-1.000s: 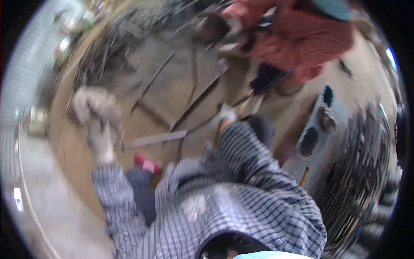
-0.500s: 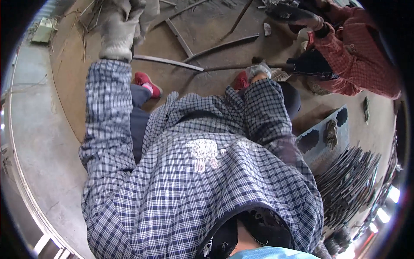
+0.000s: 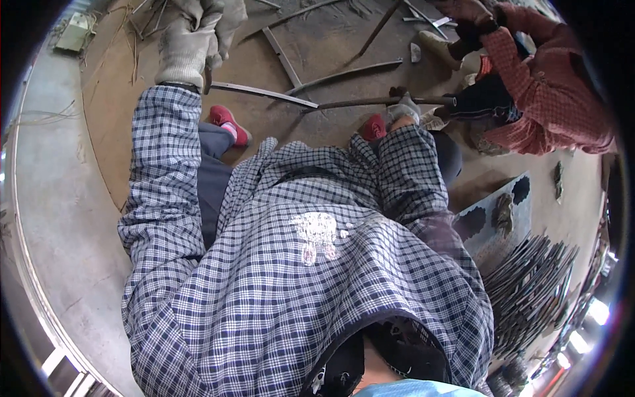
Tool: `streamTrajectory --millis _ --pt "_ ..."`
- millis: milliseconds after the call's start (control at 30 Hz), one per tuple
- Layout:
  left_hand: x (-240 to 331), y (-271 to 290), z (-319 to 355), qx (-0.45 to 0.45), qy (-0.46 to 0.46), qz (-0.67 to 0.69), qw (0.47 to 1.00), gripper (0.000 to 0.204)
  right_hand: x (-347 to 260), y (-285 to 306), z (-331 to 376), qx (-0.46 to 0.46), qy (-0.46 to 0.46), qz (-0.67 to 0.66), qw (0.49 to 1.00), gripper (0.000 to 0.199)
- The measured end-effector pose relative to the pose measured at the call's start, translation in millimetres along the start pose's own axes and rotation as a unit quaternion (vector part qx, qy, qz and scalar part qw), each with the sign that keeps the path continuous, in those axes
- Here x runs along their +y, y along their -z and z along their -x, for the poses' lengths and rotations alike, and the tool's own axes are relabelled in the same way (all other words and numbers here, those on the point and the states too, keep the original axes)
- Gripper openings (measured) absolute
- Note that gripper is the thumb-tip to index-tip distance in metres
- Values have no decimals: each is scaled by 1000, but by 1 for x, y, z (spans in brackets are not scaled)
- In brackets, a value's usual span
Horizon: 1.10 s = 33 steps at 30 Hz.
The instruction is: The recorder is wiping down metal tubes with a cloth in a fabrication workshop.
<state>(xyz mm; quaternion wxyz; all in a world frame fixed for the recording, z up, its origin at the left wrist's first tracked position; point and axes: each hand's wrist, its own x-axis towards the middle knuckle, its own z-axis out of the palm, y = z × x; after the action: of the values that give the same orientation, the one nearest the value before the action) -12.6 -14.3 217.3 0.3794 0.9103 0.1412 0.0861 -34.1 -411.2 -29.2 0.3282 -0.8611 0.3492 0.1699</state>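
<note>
Dark rod (image 3: pixel 360 102) in right hand (image 3: pixel 402 110)

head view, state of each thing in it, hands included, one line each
left hand, gloved, curled, grip hard to tell
right hand, gloved, closed around the dark bar
dark bar, held in the right hand
pale metal strip, bare, contact with left hand unclear
red shoes, worn
thin rods, piled loosely
blue-grey metal piece, marked with dark patches
crumpled item, lying on that piece

I see a brown floor (image 3: pixel 109 99), a grey strip (image 3: pixel 53 198) along its left edge. Bright light (image 3: pixel 598 312) glows beyond its right.
</note>
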Motion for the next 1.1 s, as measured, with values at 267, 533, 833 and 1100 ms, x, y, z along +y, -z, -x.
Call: streamTrajectory --millis 267,533,833,1100 --pt "-32 4 2 144 -85 182 969 35 -12 27 43 124 96 -558 815 26" --pt "-148 -19 9 191 29 369 909 26 -67 54 75 123 282 -614 727 20" --pt "-225 -25 23 242 129 354 894 29 -121 42 93 56 348 -550 757 14" --pt "-274 -35 13 303 160 308 888 14 -157 31 117 51 389 -475 788 18"
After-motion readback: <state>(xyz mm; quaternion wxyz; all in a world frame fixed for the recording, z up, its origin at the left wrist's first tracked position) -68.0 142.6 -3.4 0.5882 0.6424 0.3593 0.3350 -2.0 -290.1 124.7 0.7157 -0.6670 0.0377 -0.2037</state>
